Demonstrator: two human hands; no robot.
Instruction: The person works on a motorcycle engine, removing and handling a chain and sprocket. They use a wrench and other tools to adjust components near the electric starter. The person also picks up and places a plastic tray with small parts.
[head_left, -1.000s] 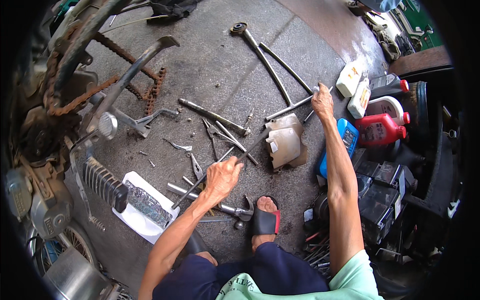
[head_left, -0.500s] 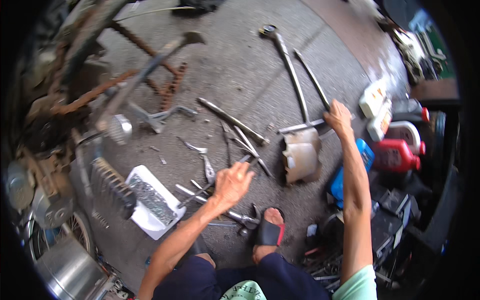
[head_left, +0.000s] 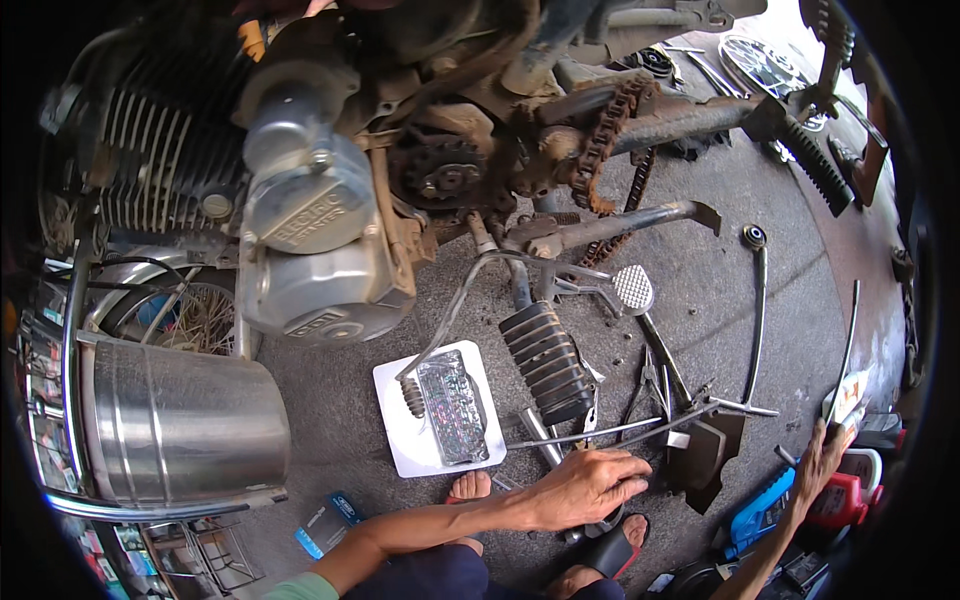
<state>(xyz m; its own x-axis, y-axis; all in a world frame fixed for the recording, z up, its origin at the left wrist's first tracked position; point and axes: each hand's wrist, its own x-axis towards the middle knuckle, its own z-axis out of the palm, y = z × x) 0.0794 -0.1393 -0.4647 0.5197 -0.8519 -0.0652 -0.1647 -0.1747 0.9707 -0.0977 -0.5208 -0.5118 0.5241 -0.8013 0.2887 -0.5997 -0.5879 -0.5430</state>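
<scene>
The left hand point(head_left: 590, 490) is above the floor point(head_left: 800, 340), fingers loosely curled; whether they grip anything, I cannot tell. Toward the floor's right edge, the right hand's point(head_left: 818, 468) fingers close around a thin rod point(head_left: 848, 335). Beyond the left hand, a metal bar point(head_left: 550, 440) ends beside a white-backed packet point(head_left: 455, 405). Farther lies a T-shaped tool point(head_left: 760, 320).

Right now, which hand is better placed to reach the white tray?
Probably your left hand: it is nearer the white tray, while your right hand is farther off, by the blue bottle.
</scene>
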